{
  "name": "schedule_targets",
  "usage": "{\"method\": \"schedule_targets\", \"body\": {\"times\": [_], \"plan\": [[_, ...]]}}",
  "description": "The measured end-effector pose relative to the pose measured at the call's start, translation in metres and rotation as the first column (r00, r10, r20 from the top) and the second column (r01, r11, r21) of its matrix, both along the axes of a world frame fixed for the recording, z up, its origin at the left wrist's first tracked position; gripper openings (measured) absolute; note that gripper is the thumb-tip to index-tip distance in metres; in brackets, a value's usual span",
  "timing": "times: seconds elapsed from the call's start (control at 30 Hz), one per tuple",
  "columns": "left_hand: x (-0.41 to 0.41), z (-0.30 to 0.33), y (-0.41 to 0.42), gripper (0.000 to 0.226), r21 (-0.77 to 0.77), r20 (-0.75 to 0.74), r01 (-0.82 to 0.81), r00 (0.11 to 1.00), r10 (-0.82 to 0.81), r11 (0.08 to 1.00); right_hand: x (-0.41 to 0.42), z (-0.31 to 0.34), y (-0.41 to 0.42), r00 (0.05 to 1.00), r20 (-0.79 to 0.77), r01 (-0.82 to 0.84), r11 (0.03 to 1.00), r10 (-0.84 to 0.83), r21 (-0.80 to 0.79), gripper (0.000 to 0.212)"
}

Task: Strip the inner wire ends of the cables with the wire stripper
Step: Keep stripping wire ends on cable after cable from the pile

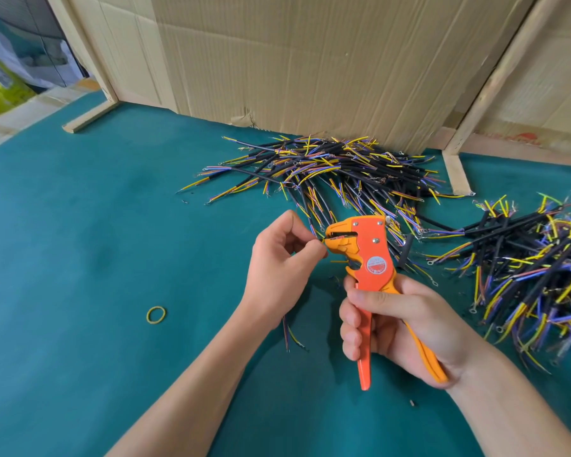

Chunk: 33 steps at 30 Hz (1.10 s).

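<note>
Right hand (399,324) clenched round wire stripper (370,255) handles, head tilted toward left hand (277,262) so I could feed; left pinched cable (289,328) at stripper mouth, tail hanging under wrist; unstripped-looking piles (337,173) beyond hands on counter (80,258), within reach

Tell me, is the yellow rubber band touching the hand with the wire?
Apart. The head view shows bare green table between the rubber band and the left hand.

I have one head-worn view, looking forward and down, close over the hands (337,291) and counter (112,258).
</note>
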<state>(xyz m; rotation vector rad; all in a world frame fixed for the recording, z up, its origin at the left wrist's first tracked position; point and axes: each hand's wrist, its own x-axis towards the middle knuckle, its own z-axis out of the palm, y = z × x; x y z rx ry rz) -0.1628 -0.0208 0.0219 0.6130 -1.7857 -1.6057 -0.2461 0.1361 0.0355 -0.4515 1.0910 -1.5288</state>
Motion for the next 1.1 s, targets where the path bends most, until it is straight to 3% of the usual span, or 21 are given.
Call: {"method": "schedule_targets", "body": {"times": [0.53, 0.77, 0.93, 1.1], "plan": [[0.0, -0.002, -0.002, 0.016, -0.034, -0.017, 0.021, 1.0, -0.021, 0.999, 0.005, 0.002, -0.001, 1.0, -0.014, 0.026, 1.0, -0.026, 0.007, 0.018], [0.0, -0.004, -0.003, 0.009, -0.002, -0.041, 0.049, 0.998, -0.049, 0.999, 0.006, 0.003, -0.003, 0.99, -0.074, 0.124, 0.992, -0.122, 0.018, 0.033], [-0.002, -0.004, -0.001, 0.011, 0.055, -0.061, 0.074, 0.996, -0.071, 0.996, 0.002, 0.003, 0.003, 0.998, 0.052, 0.043, 0.997, -0.039, -0.069, 0.036], [-0.001, -0.004, -0.005, 0.018, 0.166, -0.052, 0.026, 0.999, -0.018, 0.986, -0.01, 0.004, 0.008, 0.987, 0.104, 0.134, 0.988, -0.126, -0.075, 0.054]]}}
